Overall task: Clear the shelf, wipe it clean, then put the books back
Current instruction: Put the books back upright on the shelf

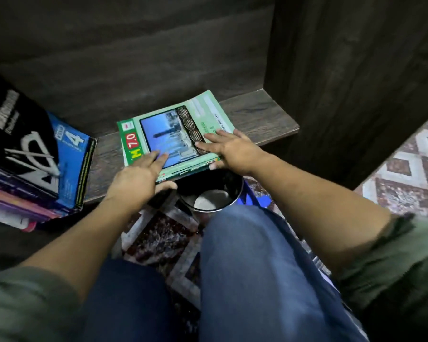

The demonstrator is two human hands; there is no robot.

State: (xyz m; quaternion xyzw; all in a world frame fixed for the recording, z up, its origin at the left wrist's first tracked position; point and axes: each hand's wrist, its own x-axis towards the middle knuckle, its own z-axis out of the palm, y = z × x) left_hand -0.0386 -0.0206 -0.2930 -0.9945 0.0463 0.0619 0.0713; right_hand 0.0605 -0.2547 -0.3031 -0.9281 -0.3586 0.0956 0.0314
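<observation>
green textbook (173, 134) laid flat on shelf (257, 114), near edge overhung | long axis seen running along shelf, slightly skewed | left hand (143, 174), right hand (230, 149) spread flat on cover, thumbs at near edge | both judged equally near

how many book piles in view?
2. One green-topped pile on the shelf, under left hand and right hand; taller pile at far left. Others may be out of frame.

Green book (176, 134) cover: "M 7.0" readable. Blue-black book (47, 154) at left: large "4".
</observation>
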